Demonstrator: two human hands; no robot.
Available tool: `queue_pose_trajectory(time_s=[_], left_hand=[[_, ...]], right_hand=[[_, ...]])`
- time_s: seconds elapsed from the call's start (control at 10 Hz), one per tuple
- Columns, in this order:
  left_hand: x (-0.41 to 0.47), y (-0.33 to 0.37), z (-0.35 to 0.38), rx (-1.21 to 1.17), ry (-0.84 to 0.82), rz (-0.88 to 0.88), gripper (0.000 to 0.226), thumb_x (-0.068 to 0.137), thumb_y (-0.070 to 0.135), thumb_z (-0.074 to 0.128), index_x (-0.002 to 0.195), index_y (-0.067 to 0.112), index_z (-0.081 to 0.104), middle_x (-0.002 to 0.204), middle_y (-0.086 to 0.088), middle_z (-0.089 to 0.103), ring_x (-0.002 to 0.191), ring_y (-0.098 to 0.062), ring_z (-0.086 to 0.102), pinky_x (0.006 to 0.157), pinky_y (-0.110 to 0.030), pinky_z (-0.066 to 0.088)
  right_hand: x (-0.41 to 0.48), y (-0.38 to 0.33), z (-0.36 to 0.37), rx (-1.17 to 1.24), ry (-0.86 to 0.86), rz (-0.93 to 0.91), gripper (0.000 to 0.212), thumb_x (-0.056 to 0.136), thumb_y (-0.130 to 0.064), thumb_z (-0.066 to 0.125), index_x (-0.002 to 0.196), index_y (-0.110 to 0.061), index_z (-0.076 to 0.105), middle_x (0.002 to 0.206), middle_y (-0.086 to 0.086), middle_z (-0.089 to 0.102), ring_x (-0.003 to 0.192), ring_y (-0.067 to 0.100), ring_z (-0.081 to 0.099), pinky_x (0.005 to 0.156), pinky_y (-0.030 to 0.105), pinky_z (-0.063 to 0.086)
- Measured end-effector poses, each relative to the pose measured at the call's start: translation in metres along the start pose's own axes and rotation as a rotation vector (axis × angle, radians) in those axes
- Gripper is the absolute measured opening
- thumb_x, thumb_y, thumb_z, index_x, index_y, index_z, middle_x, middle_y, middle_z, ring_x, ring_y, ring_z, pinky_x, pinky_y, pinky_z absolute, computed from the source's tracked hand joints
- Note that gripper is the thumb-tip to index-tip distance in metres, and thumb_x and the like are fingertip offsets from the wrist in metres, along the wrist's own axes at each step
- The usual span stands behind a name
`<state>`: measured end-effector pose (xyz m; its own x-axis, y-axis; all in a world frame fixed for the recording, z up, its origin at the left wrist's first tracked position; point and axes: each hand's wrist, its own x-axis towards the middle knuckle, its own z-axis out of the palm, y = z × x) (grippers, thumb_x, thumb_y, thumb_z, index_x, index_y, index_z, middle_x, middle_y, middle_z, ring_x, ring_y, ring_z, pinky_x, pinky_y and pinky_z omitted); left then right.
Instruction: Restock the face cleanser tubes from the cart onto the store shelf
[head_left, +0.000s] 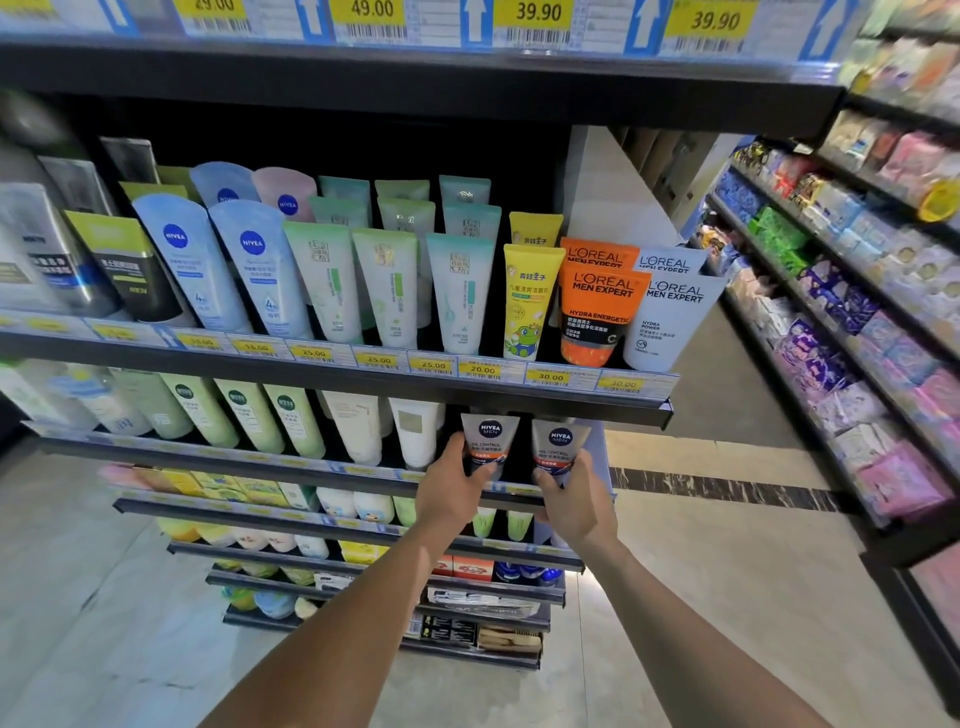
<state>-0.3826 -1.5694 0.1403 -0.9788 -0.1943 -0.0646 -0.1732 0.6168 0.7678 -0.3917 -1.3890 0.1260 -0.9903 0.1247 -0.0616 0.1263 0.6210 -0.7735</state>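
Tubes (489, 440) within left grip (454, 488), right grip (574, 501)

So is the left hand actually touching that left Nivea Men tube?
Touching. In the head view the left hand curls its thumb and fingers round the left Nivea Men tube.
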Motion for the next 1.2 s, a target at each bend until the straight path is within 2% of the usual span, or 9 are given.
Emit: queue_pose_trajectory(time_s=[0.1, 0.3, 0.4, 0.6, 0.7, 0.8, 0.9, 1.0, 1.2], left_hand=[[0.003, 0.0, -0.004, 0.018, -0.036, -0.012, 0.042, 0.097, 0.042, 0.065, 0.134, 0.032, 0.047, 0.126, 0.01, 0.07, 0.099, -0.025, 0.071, 0.079, -0.046, 0.061], [0.006, -0.004, -0.01, 0.01, -0.099, -0.02, 0.038, 0.099, 0.036, 0.064, 0.131, 0.036, 0.044, 0.134, 0.014, 0.065, 0.09, -0.03, 0.073, 0.076, -0.049, 0.063], [0.007, -0.003, -0.012, -0.006, -0.125, -0.026, 0.036, 0.1, 0.032, 0.064, 0.131, 0.031, 0.046, 0.133, 0.011, 0.064, 0.067, -0.025, 0.068, 0.061, -0.039, 0.063], [0.0, -0.004, -0.019, -0.025, -0.154, -0.022, 0.046, 0.099, 0.037, 0.064, 0.14, 0.029, 0.045, 0.121, -0.001, 0.072, 0.051, -0.016, 0.063, 0.058, -0.039, 0.061], [-0.011, -0.008, -0.028, -0.059, -0.191, -0.017, 0.064, 0.098, 0.041, 0.065, 0.153, 0.029, 0.035, 0.129, -0.008, 0.068, 0.07, -0.019, 0.071, 0.066, -0.036, 0.062], [-0.022, -0.018, -0.039, -0.034, -0.229, 0.005, 0.077, 0.096, 0.045, 0.065, 0.16, 0.031, 0.023, 0.142, -0.013, 0.06, 0.106, -0.029, 0.071, 0.092, -0.048, 0.06], [-0.045, -0.016, -0.064, 0.023, -0.268, 0.064, 0.076, 0.099, 0.042, 0.062, 0.162, 0.026, 0.022, 0.161, -0.006, 0.038, 0.128, -0.027, 0.059, 0.107, -0.046, 0.05], [-0.068, -0.018, -0.088, 0.085, -0.299, 0.17, 0.071, 0.103, 0.039, 0.058, 0.162, 0.021, 0.023, 0.167, -0.001, 0.025, 0.138, -0.023, 0.049, 0.111, -0.036, 0.043], [-0.107, -0.019, -0.135, 0.255, -0.266, 0.341, 0.068, 0.104, 0.038, 0.054, 0.162, 0.024, 0.02, 0.168, 0.007, 0.016, 0.122, -0.021, 0.06, 0.097, -0.039, 0.053]], right_hand=[[0.001, 0.001, 0.002, -0.014, 0.02, -0.012, 0.034, 0.097, -0.043, 0.061, 0.119, -0.034, 0.037, 0.106, -0.01, 0.066, 0.079, 0.017, 0.07, 0.066, 0.044, 0.064], [-0.003, -0.002, 0.003, 0.035, 0.04, -0.079, 0.04, 0.099, -0.035, 0.061, 0.097, -0.058, 0.029, 0.115, 0.0, 0.062, 0.086, 0.022, 0.07, 0.073, 0.047, 0.064], [-0.004, -0.001, 0.003, 0.066, 0.028, -0.041, 0.032, 0.097, -0.039, 0.062, 0.1, -0.056, 0.035, 0.114, -0.003, 0.065, 0.083, 0.02, 0.071, 0.071, 0.047, 0.064], [-0.018, -0.012, -0.001, 0.111, 0.075, -0.011, 0.023, 0.092, -0.036, 0.067, 0.103, -0.05, 0.053, 0.1, -0.015, 0.067, 0.085, 0.014, 0.069, 0.073, 0.047, 0.063], [-0.037, -0.028, -0.007, 0.05, 0.091, 0.05, 0.027, 0.092, -0.04, 0.066, 0.114, -0.039, 0.051, 0.113, -0.005, 0.065, 0.088, 0.015, 0.068, 0.079, 0.044, 0.06], [-0.06, -0.042, -0.011, -0.049, 0.101, 0.089, 0.041, 0.094, -0.038, 0.064, 0.127, -0.027, 0.044, 0.127, 0.004, 0.057, 0.085, 0.021, 0.066, 0.074, 0.038, 0.053], [-0.082, -0.055, -0.012, -0.162, 0.1, 0.127, 0.055, 0.096, -0.038, 0.059, 0.137, -0.01, 0.037, 0.143, 0.013, 0.04, 0.099, 0.035, 0.064, 0.078, 0.043, 0.053], [-0.102, -0.07, -0.013, -0.207, 0.121, 0.151, 0.061, 0.095, -0.042, 0.059, 0.14, -0.006, 0.037, 0.148, 0.014, 0.035, 0.108, 0.038, 0.061, 0.084, 0.048, 0.054], [-0.152, -0.108, -0.019, -0.314, 0.128, 0.051, 0.062, 0.095, -0.04, 0.06, 0.146, -0.015, 0.034, 0.151, 0.007, 0.031, 0.115, 0.031, 0.059, 0.088, 0.042, 0.052]])
